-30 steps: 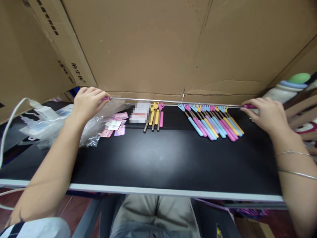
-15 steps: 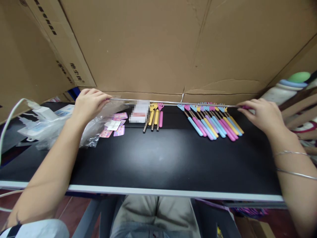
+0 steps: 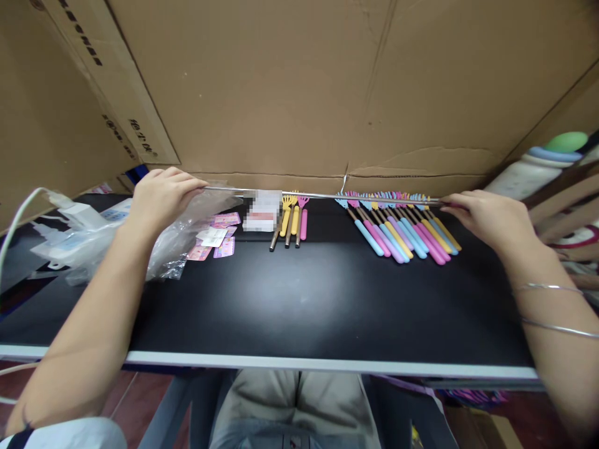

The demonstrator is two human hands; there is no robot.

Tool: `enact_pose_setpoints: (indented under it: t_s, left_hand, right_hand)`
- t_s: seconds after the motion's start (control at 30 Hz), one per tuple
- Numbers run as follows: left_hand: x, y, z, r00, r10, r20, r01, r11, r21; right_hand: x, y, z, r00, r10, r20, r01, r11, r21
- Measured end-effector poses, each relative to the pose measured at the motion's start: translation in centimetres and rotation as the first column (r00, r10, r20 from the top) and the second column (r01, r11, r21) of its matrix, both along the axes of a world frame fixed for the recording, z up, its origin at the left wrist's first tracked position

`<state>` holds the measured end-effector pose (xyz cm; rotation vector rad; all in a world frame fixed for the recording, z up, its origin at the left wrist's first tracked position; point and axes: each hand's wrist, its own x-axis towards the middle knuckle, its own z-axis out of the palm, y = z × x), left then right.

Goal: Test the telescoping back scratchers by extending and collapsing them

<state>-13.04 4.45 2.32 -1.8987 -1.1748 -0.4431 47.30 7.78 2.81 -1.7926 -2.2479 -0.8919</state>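
Note:
Between my two hands a long thin metal rod [image 3: 318,196] is stretched level along the back of the table; it looks like a drawn-out telescopic back scratcher. My left hand [image 3: 161,198] is closed on its left end, above a clear plastic bag [image 3: 175,249]. The other end is pinched in my right hand [image 3: 491,217]; both ends are hidden by the fingers. Below the rod at right lies a row of back scratchers [image 3: 402,237] with blue, pink, purple and yellow handles. Several yellow and pink hand-shaped heads with shafts and loose grips [image 3: 294,221] lie mid-table.
Small pink printed cards [image 3: 224,247] and a blurred white packet [image 3: 262,212] lie left of centre. A white cable [image 3: 21,215] runs at far left. Cardboard [image 3: 281,87] walls the back. A white bottle with a green lid [image 3: 533,165] stands at right.
My right hand has shifted slightly left, and the purple end seen beside its fingers is now covered. My left hand has barely moved. The things on the table lie as before.

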Motion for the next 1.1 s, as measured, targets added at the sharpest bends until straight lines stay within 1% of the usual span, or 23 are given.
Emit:
enact_pose_setpoints:
  t_s: [0.13, 0.23, 0.4, 0.5, 0.57, 0.7, 0.77, 0.93, 1.1]
  left_hand:
    - [0.2, -0.2, 0.4, 1.0, 0.024, -0.01, -0.024, 0.999, 0.044]
    - [1.6, -0.4, 0.6, 1.0, 0.012, -0.024, -0.01, 0.999, 0.048]
    - [6.3, -1.0, 0.0, 0.993, -0.11, -0.047, 0.108, 0.994, -0.028]
    - [8.7, -1.2, -0.7, 0.981, -0.18, -0.068, 0.175, 0.981, -0.082]
    - [9.5, -1.4, -1.1, 0.975, -0.209, -0.069, 0.203, 0.975, -0.089]
    - [10.4, -1.7, -1.3, 0.971, -0.235, -0.032, 0.233, 0.971, -0.052]
    - [11.2, -1.9, -1.4, 0.966, -0.256, -0.039, 0.254, 0.966, -0.046]
    - [13.8, -2.9, -2.1, 0.926, -0.371, -0.071, 0.366, 0.928, -0.074]
    - [15.6, -3.7, -2.8, 0.911, -0.409, -0.056, 0.402, 0.91, -0.101]
  right_hand:
    - [-0.3, 0.1, -0.2, 0.998, 0.028, 0.049, -0.031, 0.998, 0.057]
    - [-1.3, 0.3, -0.5, 0.991, 0.106, 0.081, -0.113, 0.989, 0.099]
    - [-4.8, -0.4, -0.8, 0.931, 0.31, 0.192, -0.335, 0.935, 0.114]
    - [-6.5, -1.2, -0.9, 0.89, 0.397, 0.223, -0.427, 0.899, 0.101]
    - [-7.1, -1.6, -0.9, 0.873, 0.431, 0.229, -0.458, 0.885, 0.08]
    - [-8.1, -2.2, -0.9, 0.849, 0.478, 0.225, -0.505, 0.86, 0.078]
    - [-9.0, -2.6, -1.0, 0.823, 0.521, 0.226, -0.551, 0.829, 0.095]
    - [-12.1, -4.0, -1.8, 0.722, 0.654, 0.226, -0.688, 0.713, 0.136]
    - [-13.8, -4.9, -2.9, 0.674, 0.718, 0.175, -0.738, 0.662, 0.128]
